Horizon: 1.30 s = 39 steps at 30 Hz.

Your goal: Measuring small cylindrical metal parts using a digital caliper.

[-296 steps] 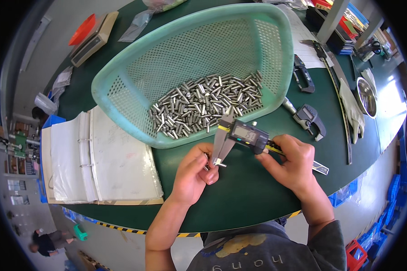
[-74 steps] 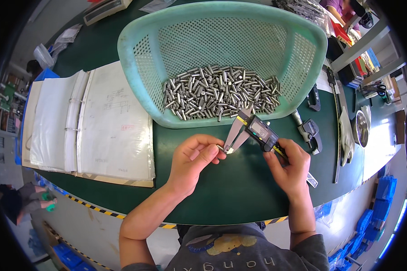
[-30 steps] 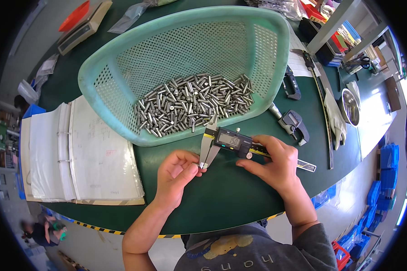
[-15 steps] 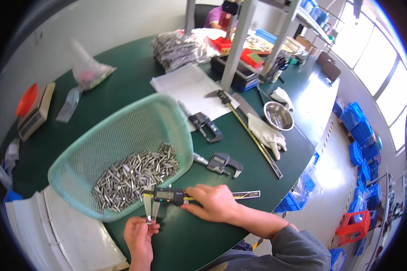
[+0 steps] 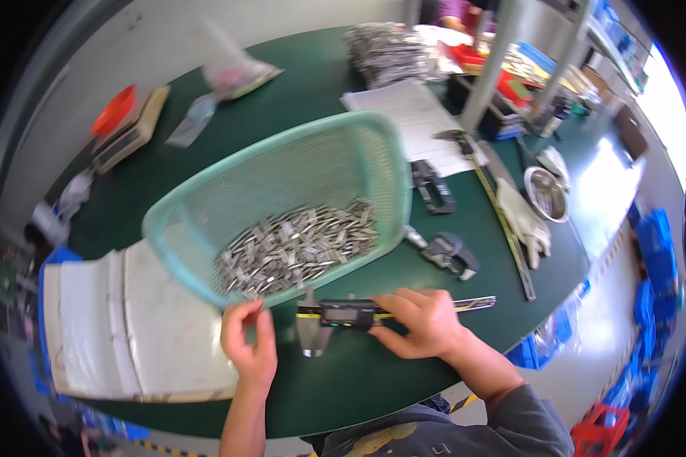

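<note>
Left hand (image 5: 249, 344) is pinched shut near the basket (image 5: 206, 206) rim, can't tell on what. Right hand (image 5: 423, 324) grips the caliper (image 5: 343, 314) just right of it. White sheets (image 5: 122, 320) lie left, pins (image 5: 297, 245) fill the basket, glove (image 5: 527, 221) and bowl (image 5: 546, 193) far right.

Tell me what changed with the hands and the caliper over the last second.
The left hand drew away from the digital caliper jaws and now sits apart by the basket rim, fingertips pinched together. The right hand still grips the caliper. The metal pins remain in the basket.
</note>
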{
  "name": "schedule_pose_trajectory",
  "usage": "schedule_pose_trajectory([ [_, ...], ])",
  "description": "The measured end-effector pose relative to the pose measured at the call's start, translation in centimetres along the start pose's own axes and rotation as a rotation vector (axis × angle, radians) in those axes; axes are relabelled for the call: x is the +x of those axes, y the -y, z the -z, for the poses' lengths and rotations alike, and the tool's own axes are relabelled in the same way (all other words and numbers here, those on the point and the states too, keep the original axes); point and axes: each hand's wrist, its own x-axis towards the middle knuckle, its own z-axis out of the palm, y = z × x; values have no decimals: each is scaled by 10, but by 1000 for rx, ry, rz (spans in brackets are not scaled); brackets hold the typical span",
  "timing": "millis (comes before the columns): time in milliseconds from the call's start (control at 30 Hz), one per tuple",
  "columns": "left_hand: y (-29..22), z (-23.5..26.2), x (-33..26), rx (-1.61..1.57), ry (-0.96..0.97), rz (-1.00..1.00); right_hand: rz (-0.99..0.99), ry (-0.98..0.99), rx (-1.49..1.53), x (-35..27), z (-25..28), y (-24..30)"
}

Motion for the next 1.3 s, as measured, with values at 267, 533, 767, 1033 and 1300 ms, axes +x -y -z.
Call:
schedule_pose_trajectory([
  [267, -41, -7, 76, 359, -116, -342, 90, 44, 14, 2, -5, 3],
  [533, -3, 27, 0, -169, 332, 178, 77, 90, -14, 1, -13, 9],
  [767, -23, -6, -8, -94, 562, 281, 95, 137, -73, -2, -15, 1],
  [1033, -11, -5, -13, 229, 391, 66, 182, 260, -101, 0, -24, 6],
  [1300, -20, -4, -14, 411, 285, -144, 105, 168, -151, -2, -24, 6],
])
